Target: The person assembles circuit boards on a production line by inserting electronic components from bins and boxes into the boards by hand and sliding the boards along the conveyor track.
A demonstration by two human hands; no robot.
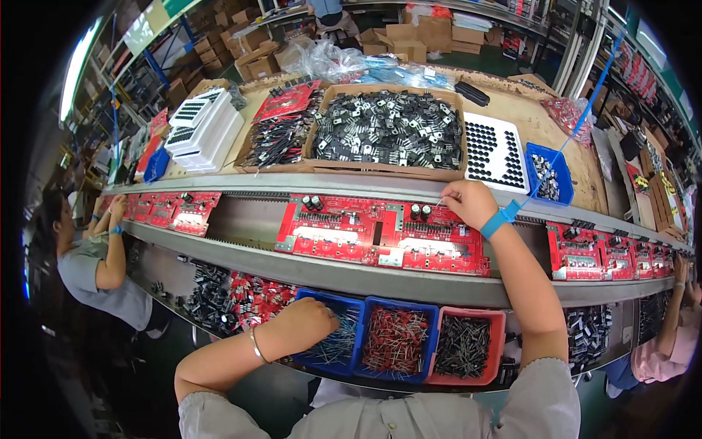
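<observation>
Your left hand [303,325] digs, fingers curled, into the blue bin [330,342] of blue-bodied parts at the near edge; what it grips is hidden. Your right hand [468,203] pinches something too small to identify over the red circuit board [384,234], which lies on the grey conveyor track [380,278] running across in front of you. Beyond it, the tabletop [526,117] carries a cardboard tray of black components [391,129]. Stacked cartons [409,36] fill the room behind.
</observation>
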